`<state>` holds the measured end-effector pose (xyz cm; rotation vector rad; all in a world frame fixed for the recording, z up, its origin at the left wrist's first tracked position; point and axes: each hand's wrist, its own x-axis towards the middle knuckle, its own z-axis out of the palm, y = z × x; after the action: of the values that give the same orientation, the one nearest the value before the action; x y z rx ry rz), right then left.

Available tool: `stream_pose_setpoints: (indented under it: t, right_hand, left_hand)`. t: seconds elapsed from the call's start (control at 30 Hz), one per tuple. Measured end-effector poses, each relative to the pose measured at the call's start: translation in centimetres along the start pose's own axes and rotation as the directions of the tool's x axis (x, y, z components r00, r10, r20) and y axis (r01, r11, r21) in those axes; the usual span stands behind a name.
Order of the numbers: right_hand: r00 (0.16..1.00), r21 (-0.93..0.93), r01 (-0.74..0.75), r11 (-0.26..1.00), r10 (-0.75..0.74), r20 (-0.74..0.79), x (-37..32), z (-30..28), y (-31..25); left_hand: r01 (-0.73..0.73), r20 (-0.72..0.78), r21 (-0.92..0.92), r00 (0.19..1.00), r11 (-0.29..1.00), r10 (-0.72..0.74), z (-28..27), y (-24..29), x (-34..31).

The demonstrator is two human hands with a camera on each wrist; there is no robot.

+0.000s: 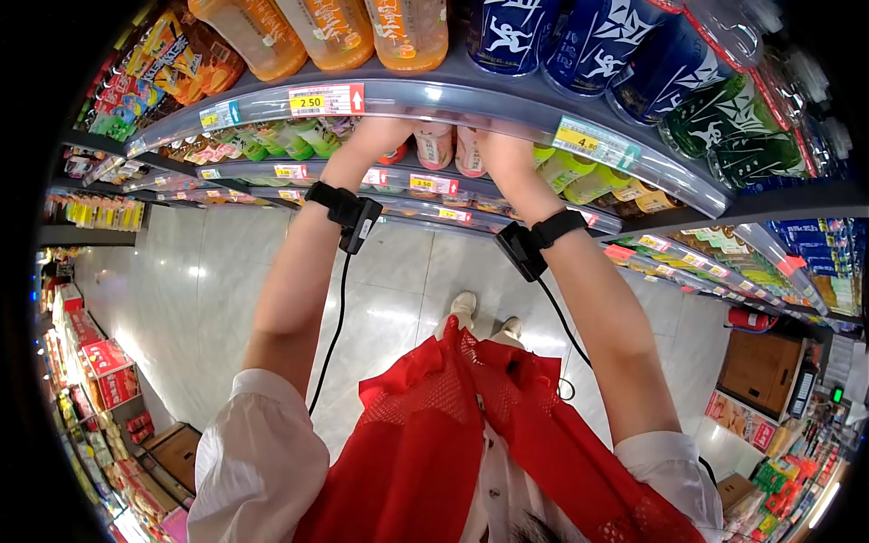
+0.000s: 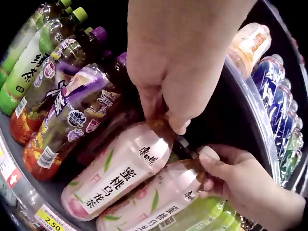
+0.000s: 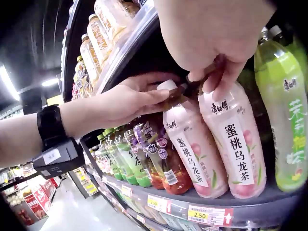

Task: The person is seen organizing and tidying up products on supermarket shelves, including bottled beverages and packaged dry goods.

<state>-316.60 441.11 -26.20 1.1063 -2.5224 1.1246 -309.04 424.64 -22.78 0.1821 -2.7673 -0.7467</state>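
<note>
Two pink peach oolong tea bottles stand side by side on a shelf, the left bottle (image 1: 434,147) (image 2: 115,171) (image 3: 195,144) and the right bottle (image 1: 470,154) (image 2: 154,202) (image 3: 236,139). My left hand (image 1: 382,138) (image 2: 175,72) (image 3: 137,94) has its fingers round the left bottle's neck, just below a white cap in the right wrist view. My right hand (image 1: 504,149) (image 2: 238,178) (image 3: 216,36) pinches the neck of the right bottle. In the head view the shelf above hides most fingers.
Dark tea bottles with purple caps (image 2: 98,34) stand left of the pink ones, green bottles (image 3: 284,110) right. The upper shelf's clear front edge (image 1: 453,101) curves over both wrists, with orange (image 1: 407,32) and blue bottles (image 1: 507,36) above. Lower shelves and tiled floor (image 1: 389,312) lie below.
</note>
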Motion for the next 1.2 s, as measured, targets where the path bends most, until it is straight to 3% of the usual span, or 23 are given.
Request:
stream_pose_setpoints:
  t: [0.17, 0.27, 0.37, 0.43, 0.47, 0.57, 0.73, 0.8, 0.83, 0.9, 0.93, 1.0, 1.03, 1.07, 1.13, 1.2]
  right_hand:
    - [1.000, 0.046, -0.022, 0.999, 0.022, -0.005, 0.3, -1.2, -0.6]
    - [1.000, 0.083, -0.010, 0.997, 0.008, 0.014, -0.9, -2.8, 0.0]
    - [0.999, 0.144, -0.048, 0.988, 0.048, 0.002, -4.2, -3.5, 1.4]
    - [0.993, 0.238, -0.022, 0.971, 0.049, -0.108, -7.1, -5.1, 1.2]
    - [0.994, 0.248, -0.011, 0.969, 0.037, -0.101, -8.6, -5.9, 1.4]
    - [0.990, 0.302, -0.097, 0.948, 0.062, 0.124, -11.4, -6.7, 1.5]
    - [0.979, 0.252, 0.069, 0.965, -0.115, 0.170, -13.1, -3.0, -5.0]
    - [0.931, 0.273, 0.213, 0.938, -0.279, 0.234, -12.5, -0.9, -10.6]
    - [0.923, 0.274, 0.198, 0.941, -0.273, 0.271, -11.7, -0.1, -14.1]
    - [0.948, 0.297, 0.181, 0.938, -0.247, 0.200, -9.0, 2.8, -20.3]
    - [0.968, 0.329, 0.158, 0.931, -0.211, 0.134, -7.3, 4.7, -23.1]
    - [0.982, 0.248, 0.134, 0.959, -0.162, 0.097, -3.2, 9.9, -28.3]
    - [0.995, 0.163, 0.103, 0.981, -0.103, -0.006, -0.8, 12.9, -30.9]
    - [0.993, 0.080, 0.057, 0.995, -0.048, -0.109, 1.6, 16.0, -33.3]
    - [0.979, -0.057, -0.079, 0.995, 0.067, -0.191, 6.1, 22.9, -37.4]
    - [0.953, 0.054, -0.269, 0.962, 0.274, -0.132, 9.2, 29.6, -40.7]
  left_hand:
    - [-0.052, -0.055, 0.073, 0.997, 0.996, 0.056, -0.1, -0.3, -1.3]
    - [0.013, -0.096, -0.029, 0.995, 0.999, -0.016, -0.2, 1.3, -4.5]
    - [-0.092, -0.219, 0.013, 0.971, 0.996, 0.092, 1.1, 0.2, -9.8]
    - [0.163, -0.078, -0.067, 0.983, 0.984, -0.168, 2.0, -1.5, -15.1]
    - [0.176, -0.089, -0.060, 0.979, 0.983, -0.181, 1.5, -0.5, -17.6]
    - [0.293, 0.005, -0.001, 0.956, 0.956, -0.293, -1.0, 1.1, -20.8]
    - [0.163, -0.102, 0.146, 0.984, 0.976, -0.149, -5.5, -1.3, -20.6]
    - [0.252, -0.114, 0.038, 0.963, 0.967, -0.246, -9.0, -2.7, -19.3]
    - [0.248, -0.122, 0.036, 0.963, 0.968, -0.242, -11.1, -3.7, -18.8]
    - [0.176, -0.211, 0.004, 0.962, 0.984, -0.171, -15.3, -6.9, -17.2]
    - [0.090, -0.297, 0.111, 0.953, 0.990, -0.053, -17.1, -9.4, -16.3]
    - [0.129, -0.175, 0.277, 0.981, 0.952, -0.082, -21.3, -14.8, -15.0]
    - [0.040, -0.221, 0.273, 0.975, 0.961, 0.022, -23.2, -18.1, -14.2]
    - [0.091, -0.168, 0.313, 0.985, 0.945, -0.039, -24.6, -22.4, -13.5]
    - [-0.046, -0.149, 0.339, 0.984, 0.940, 0.102, -28.4, -28.8, -12.1]
    - [-0.034, -0.142, 0.306, 0.987, 0.951, 0.081, -30.4, -34.9, -11.9]
